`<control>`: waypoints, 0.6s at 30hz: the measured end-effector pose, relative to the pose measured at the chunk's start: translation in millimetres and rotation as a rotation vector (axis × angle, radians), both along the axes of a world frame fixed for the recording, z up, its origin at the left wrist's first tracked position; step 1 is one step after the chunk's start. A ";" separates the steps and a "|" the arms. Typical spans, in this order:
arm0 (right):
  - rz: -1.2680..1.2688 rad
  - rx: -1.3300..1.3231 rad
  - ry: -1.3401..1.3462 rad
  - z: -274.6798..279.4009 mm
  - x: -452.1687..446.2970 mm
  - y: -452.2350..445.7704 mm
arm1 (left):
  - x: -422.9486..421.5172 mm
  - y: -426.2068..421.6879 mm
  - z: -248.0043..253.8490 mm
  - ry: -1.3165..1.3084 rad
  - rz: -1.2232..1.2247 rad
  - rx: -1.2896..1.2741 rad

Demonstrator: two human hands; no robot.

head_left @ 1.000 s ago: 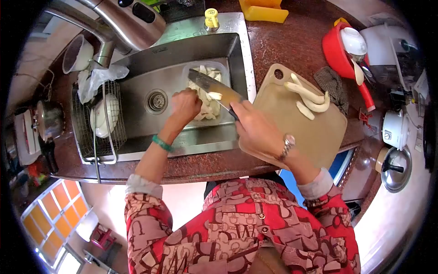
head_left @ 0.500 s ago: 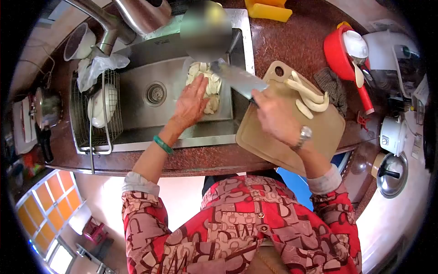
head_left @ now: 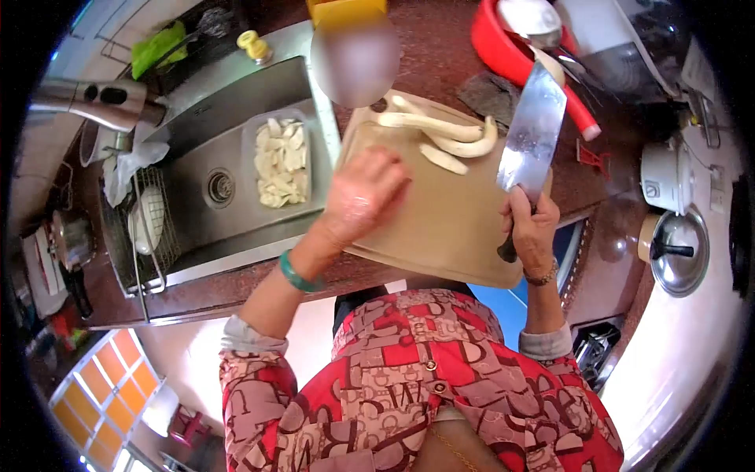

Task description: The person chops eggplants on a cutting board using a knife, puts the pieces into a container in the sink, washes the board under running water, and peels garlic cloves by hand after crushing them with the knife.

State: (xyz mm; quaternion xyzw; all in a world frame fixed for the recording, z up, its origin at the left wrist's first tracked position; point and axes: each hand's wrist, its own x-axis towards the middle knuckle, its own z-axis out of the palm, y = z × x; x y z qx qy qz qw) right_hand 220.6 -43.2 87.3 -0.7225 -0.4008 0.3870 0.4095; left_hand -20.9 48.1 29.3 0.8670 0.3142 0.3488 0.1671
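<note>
My right hand (head_left: 532,228) grips the dark handle of a broad cleaver (head_left: 531,130), its blade raised over the right side of the beige cutting board (head_left: 440,228). Above the board's left part is my left hand (head_left: 366,197), wet and slightly blurred, with fingers curled; whether anything is in them is hidden. Long pale peeled pieces (head_left: 460,141) lie at the back of the board, with a shorter one (head_left: 443,159) in front. Pale slices (head_left: 281,161) fill much of a clear plastic container (head_left: 249,157) in the sink.
The steel sink (head_left: 189,161) holds a wire rack (head_left: 163,244) with a white dish at its left. Behind the board are a dark cloth (head_left: 489,96) and a red pan (head_left: 497,47). A white cooker (head_left: 666,177) and a metal lid (head_left: 678,259) stand at the right.
My left hand has moved from the slices in the sink to over the board, its fingers now curled. The cleaver has swung right and points away from me. The view has shifted right.
</note>
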 end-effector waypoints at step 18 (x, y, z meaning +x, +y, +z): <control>0.327 -0.055 -0.123 -19.4 55.2 -50.5 | 38.9 -31.4 -39.9 0.349 0.202 0.035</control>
